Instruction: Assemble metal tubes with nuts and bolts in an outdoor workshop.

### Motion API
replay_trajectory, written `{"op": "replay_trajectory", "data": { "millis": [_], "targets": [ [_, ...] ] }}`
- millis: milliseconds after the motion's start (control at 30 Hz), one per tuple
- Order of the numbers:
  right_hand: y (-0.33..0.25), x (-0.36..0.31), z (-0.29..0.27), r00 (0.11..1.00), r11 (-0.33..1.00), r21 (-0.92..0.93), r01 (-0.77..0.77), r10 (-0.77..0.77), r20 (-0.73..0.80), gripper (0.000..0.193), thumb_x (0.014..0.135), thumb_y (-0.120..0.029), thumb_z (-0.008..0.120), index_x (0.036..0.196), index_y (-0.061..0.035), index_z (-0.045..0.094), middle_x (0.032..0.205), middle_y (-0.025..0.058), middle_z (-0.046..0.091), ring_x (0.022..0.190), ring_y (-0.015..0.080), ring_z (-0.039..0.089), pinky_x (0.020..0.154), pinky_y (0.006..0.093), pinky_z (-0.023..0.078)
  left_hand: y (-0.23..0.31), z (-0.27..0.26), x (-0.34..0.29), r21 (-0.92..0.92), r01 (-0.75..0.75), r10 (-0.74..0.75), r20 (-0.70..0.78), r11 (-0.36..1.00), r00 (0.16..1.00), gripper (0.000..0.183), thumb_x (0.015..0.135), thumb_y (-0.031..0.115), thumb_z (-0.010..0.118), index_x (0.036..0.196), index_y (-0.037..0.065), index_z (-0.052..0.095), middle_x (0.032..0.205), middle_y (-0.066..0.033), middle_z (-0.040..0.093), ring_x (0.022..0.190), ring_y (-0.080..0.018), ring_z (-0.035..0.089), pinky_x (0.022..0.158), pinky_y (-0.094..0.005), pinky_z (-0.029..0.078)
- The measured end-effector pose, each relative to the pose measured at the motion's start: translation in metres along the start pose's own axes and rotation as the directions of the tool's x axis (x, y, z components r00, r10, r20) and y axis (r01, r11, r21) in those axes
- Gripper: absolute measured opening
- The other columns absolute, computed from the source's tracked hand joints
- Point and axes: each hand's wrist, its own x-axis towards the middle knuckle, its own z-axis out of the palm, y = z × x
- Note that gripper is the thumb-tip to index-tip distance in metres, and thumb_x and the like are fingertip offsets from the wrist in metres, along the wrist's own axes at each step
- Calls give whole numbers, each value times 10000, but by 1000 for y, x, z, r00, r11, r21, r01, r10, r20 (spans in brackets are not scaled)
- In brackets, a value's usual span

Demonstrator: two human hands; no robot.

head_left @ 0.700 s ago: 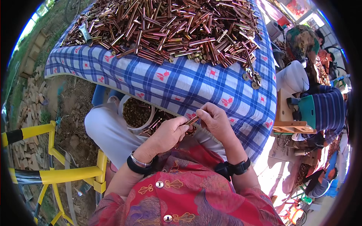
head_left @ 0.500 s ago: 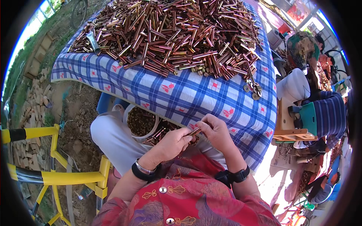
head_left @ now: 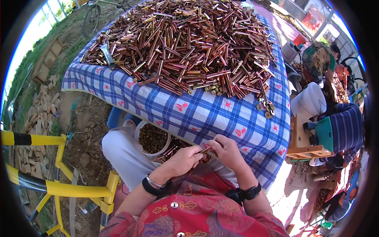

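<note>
Over my lap, my left hand [head_left: 183,160] is closed around a thin copper-coloured metal tube [head_left: 206,150], which points up and to the right. My right hand [head_left: 226,151] pinches at the tube's far end, so the two hands nearly meet; any small part between its fingertips is hidden. Beyond them, a large heap of similar metal tubes [head_left: 189,51] covers the table. Small brass-coloured nuts [head_left: 215,91] lie at the heap's near edge. Several flat washers [head_left: 268,114] sit near the table's right corner.
A blue-and-white checked tablecloth [head_left: 173,104] hangs over the table's near edge. Below it stands a white bucket [head_left: 168,144] of small brass-coloured pieces. A silvery squeezed tube [head_left: 107,56] lies at the heap's left. Yellow-black railing [head_left: 79,189] is at left; a white pail [head_left: 310,100] is at right.
The view has shifted slightly, so the table and heap sit lower and further right. Both hands keep their hold on the tube, with little visible change between them.
</note>
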Motion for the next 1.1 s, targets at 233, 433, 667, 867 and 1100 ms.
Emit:
{"op": "replay_trajectory", "data": {
  "millis": [233,433,667,867,1100],
  "targets": [
    [-25,2,-7,976,974,-196,116,-149,-160,208,888,-160,614,1008,5,570,730,197,610,631,280,598,620,344,480,-24,-1,18,471,18,-5,-29,882,1000,243,913,183,505,1024,-25,562,801,-149,617,739,-263,604,669,-361,464],
    [-30,23,-26,878,915,-310,257,-355,-320,96,895,-70,574,972,-13,562,712,178,586,635,307,594,609,308,472,-15,-15,24,619,-112,154,-13,777,988,260,897,184,532,1054,-22,555,939,-205,632,865,-331,627,754,-381,489],
    [-18,54,-40,804,902,-342,264,-401,-439,64,899,-25,549,956,-9,576,713,73,582,613,134,549,578,269,456,108,-99,57,375,-234,392,-430,897,813,186,927,115,505,1046,-22,548,897,-76,643,817,-141,618,734,-265,498],
    [-20,58,-32,779,856,-439,272,-464,-423,93,866,-32,572,955,-8,570,865,176,618,804,373,609,700,374,492,142,-164,138,848,119,737,-510,516,442,323,868,213,581,1072,-38,569,986,-185,643,947,-315,607,851,-402,465],
    [-18,57,-32,738,805,-524,278,-528,-419,112,831,-3,588,939,-19,563,813,161,604,744,349,602,650,386,483,181,-163,188,686,494,552,-725,534,411,611,816,449,636,1108,-78,538,1079,-252,590,1065,-377,545,944,-436,426]
  ]
}}
